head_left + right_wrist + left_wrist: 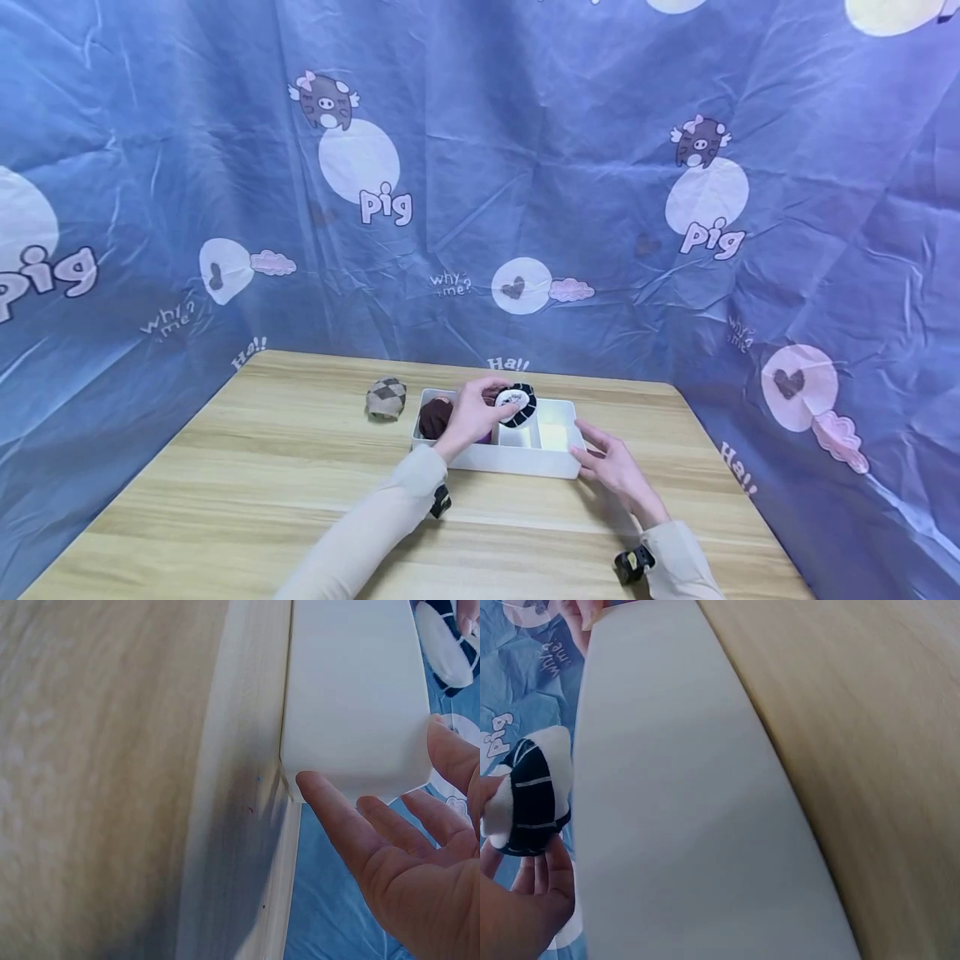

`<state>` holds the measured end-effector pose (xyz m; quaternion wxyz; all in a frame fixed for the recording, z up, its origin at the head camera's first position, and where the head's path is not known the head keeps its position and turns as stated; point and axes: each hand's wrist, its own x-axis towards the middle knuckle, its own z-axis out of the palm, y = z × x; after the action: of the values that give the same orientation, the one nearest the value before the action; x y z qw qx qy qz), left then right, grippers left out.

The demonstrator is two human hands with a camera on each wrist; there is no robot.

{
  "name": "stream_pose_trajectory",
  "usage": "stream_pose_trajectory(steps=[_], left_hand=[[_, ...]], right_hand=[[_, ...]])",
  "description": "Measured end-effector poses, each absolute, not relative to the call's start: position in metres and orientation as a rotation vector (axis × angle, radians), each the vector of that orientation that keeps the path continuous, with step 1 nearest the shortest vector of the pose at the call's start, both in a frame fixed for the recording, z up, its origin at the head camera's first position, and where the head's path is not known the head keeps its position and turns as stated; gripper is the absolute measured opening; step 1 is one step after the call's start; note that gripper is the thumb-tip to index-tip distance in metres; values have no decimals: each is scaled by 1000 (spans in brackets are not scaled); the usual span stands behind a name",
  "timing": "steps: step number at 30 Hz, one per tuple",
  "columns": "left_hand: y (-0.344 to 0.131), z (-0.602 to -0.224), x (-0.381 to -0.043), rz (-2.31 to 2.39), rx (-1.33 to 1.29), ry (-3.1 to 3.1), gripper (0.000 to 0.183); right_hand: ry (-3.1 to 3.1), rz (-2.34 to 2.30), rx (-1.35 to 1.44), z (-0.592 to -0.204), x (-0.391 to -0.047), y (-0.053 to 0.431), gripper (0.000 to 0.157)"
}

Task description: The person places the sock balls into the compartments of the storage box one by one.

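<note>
My left hand (471, 414) pinches a rolled-up sock (528, 402), black with white lines and a white patch, above a white compartment box (517, 461). The left wrist view shows this sock (536, 799) between the thumb and fingers, beside the box wall (675, 772). My right hand (617, 465) touches the box's right end, its fingers extended against the end and rim. Inside the left part of the box lies a dark brown rolled sock (434, 418). Something purple (486, 437) beside it is mostly hidden by my left hand.
A grey and beige argyle rolled sock (386, 399) lies on the wooden table (247, 467), left of the box. Behind the table's back edge hangs a blue printed curtain (480, 200), which also runs along both sides.
</note>
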<state>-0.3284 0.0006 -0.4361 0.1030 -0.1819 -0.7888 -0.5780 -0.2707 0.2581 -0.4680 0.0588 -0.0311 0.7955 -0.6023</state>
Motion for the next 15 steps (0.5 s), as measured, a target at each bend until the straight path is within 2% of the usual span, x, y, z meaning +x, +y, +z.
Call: stream_pose_trajectory(steps=[15], left_hand=[[11,-455,-332,-1346,-553,-2447,28]], right_hand=[[2405,-1851,-91,-473,-274,258,64]])
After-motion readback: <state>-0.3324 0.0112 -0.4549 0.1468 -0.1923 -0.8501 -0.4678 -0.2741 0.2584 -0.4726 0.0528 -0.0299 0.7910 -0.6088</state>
